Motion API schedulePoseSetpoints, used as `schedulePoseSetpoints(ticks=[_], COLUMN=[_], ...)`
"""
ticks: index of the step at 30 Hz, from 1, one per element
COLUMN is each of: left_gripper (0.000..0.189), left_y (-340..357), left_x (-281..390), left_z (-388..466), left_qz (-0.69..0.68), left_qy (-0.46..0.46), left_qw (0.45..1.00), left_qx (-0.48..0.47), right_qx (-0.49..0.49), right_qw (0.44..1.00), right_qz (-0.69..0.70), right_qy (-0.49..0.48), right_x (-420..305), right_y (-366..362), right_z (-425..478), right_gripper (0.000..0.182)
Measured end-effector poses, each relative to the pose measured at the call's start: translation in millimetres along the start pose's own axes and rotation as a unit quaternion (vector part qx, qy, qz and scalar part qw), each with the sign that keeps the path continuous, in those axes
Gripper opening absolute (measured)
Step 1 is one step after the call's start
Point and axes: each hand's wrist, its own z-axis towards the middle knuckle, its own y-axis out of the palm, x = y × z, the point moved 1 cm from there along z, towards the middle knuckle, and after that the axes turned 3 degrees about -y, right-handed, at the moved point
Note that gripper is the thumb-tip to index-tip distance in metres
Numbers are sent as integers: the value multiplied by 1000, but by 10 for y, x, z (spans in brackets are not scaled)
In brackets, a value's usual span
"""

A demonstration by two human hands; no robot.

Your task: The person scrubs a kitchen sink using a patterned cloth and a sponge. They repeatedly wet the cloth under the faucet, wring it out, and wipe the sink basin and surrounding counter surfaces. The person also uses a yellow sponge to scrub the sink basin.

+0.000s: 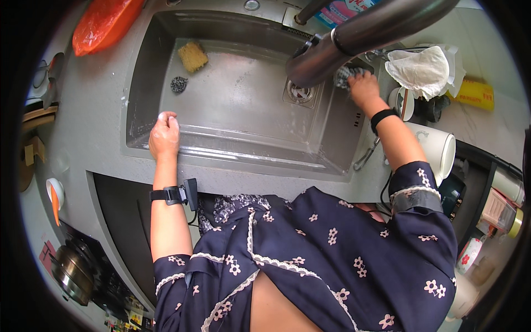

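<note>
Before me is a grey rectangular sink [240, 99], its bottom wet. My right hand [364, 88] presses a grey, wadded scrubber or cloth [343, 78] against the far right wall, partly behind the faucet. My left hand [164, 135] is over the near left rim, fingers loosely curled, with white suds on its skin; the frame does not show whether anything is inside it. A yellow sponge [193, 57] and a dark round scouring pad [179, 85] lie on the sink floor at the left. The drain strainer [300, 93] sits at the right.
A thick dark faucet [332, 58] arches over the sink's right side. Right of the sink are a white cloth [419, 71], a yellow box [473, 93] and a cream canister [431, 151]. An orange basin [105, 27] stands far left, and a steel pot [72, 276] sits at lower left.
</note>
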Motion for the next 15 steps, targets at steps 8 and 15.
schedulePoseSetpoints(ticks=[8,15], left_gripper=[23,24], left_y=[-3,20], left_x=[56,55], left_z=[-34,-15], left_qz=[7,31], left_qy=[-2,-16], left_qw=[1000,999], left_qx=[-2,-28], right_qx=[-294,-50], right_qw=[908,992], right_qz=[182,65], right_qy=[-235,-99], right_x=[-1157,-289], right_y=[348,146], right_z=[-892,-309], right_gripper=[28,19])
